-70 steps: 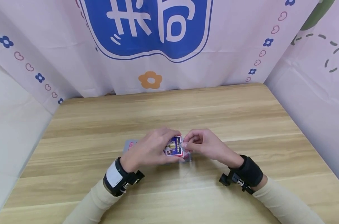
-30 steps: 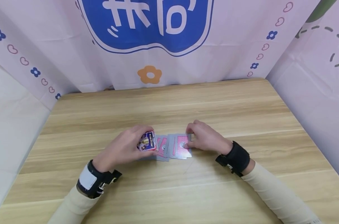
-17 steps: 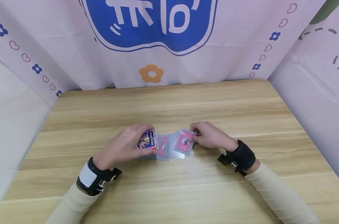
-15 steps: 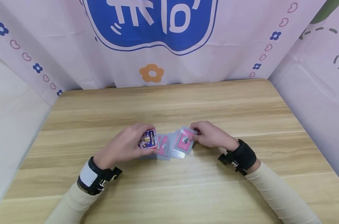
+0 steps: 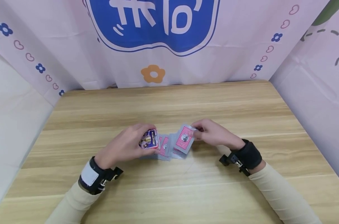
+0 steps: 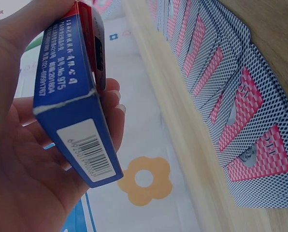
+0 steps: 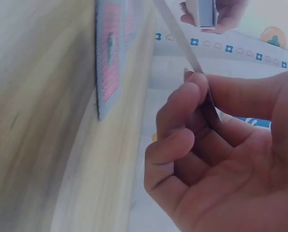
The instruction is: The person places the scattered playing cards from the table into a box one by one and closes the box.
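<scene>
My left hand (image 5: 127, 143) grips a blue and red playing card box (image 5: 149, 139) above the left part of a spread of cards. In the left wrist view the box (image 6: 76, 96) shows a barcode and printed text, and its red end faces away. My right hand (image 5: 214, 133) pinches one playing card (image 5: 184, 139) by its right edge between thumb and fingers, raised and tilted. Below lie several overlapping playing cards (image 5: 164, 147), red patterned backs up; the left ones are partly hidden by my left hand. In the right wrist view the held card (image 7: 182, 41) appears edge-on.
A wood-grain table (image 5: 169, 193) carries everything. Behind it hangs a white cloth (image 5: 116, 68) with a blue emblem and an orange flower. Pale cloth walls stand at both sides. Each wrist wears a black strap with a small camera.
The left hand with the box moved left off the cards, uncovering part of the spread. The right hand has since picked up the rightmost card and lifted it.
</scene>
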`<state>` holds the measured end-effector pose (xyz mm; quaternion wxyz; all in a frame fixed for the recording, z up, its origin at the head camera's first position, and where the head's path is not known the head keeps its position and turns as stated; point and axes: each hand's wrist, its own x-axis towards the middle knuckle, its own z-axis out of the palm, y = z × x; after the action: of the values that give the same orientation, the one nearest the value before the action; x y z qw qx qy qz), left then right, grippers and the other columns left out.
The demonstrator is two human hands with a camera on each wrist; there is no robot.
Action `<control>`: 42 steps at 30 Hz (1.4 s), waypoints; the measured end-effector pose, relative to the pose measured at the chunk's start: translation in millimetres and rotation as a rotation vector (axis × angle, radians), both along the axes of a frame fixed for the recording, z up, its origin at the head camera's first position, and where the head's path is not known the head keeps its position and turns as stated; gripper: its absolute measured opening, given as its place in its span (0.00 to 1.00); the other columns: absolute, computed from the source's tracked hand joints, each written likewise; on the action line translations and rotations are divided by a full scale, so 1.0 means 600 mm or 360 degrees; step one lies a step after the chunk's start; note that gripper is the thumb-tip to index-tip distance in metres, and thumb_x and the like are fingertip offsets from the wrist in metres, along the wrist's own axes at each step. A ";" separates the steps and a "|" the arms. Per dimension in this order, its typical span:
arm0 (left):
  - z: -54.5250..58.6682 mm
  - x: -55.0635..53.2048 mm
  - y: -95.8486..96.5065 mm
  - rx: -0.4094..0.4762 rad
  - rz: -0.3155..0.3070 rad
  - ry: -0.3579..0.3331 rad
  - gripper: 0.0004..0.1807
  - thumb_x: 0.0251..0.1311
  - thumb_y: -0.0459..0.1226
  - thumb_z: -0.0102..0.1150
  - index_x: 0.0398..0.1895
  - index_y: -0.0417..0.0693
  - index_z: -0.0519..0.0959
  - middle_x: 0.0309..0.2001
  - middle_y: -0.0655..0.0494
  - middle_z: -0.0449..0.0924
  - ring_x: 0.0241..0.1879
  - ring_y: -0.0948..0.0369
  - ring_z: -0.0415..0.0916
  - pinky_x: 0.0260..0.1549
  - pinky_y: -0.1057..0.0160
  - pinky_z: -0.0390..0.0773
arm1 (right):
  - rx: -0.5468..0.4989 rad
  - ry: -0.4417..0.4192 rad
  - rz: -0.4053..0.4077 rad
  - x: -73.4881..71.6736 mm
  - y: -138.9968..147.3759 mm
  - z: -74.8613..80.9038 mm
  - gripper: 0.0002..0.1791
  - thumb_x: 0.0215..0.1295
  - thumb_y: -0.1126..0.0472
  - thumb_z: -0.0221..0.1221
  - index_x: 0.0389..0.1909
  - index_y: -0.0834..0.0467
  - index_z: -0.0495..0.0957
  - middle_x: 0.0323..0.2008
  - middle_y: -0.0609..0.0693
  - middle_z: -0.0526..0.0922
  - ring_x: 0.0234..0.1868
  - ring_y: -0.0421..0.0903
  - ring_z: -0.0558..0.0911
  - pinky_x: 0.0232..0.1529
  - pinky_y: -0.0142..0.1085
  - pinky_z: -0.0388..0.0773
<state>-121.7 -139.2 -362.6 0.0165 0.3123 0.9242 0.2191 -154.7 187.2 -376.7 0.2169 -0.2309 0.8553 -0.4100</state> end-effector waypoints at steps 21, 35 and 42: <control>0.002 0.003 0.008 -0.0006 -0.0053 0.0090 0.43 0.51 0.59 0.80 0.65 0.44 0.78 0.53 0.48 0.86 0.46 0.61 0.83 0.45 0.59 0.87 | -0.0325 -0.0209 -0.0303 0.026 -0.032 0.015 0.13 0.77 0.63 0.58 0.55 0.64 0.84 0.41 0.55 0.88 0.41 0.49 0.84 0.45 0.40 0.86; 0.012 0.014 0.017 -0.0072 -0.0004 0.0163 0.45 0.51 0.61 0.78 0.65 0.42 0.78 0.54 0.46 0.87 0.46 0.59 0.84 0.44 0.58 0.86 | -0.0505 -0.0248 -0.0428 0.043 -0.054 0.016 0.09 0.73 0.66 0.62 0.47 0.66 0.86 0.35 0.58 0.88 0.34 0.46 0.84 0.37 0.34 0.83; 0.002 0.015 0.022 -0.0026 -0.0041 0.0245 0.44 0.49 0.61 0.80 0.62 0.41 0.79 0.50 0.47 0.88 0.41 0.62 0.83 0.40 0.60 0.85 | -0.0598 -0.0237 -0.0519 0.061 -0.074 0.002 0.09 0.72 0.64 0.64 0.45 0.66 0.87 0.33 0.57 0.89 0.32 0.43 0.86 0.35 0.33 0.82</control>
<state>-112.9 -125.9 -361.6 -0.0493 0.3399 0.9204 0.1866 -118.2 142.6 -375.4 0.1638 -0.0954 0.7717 -0.6070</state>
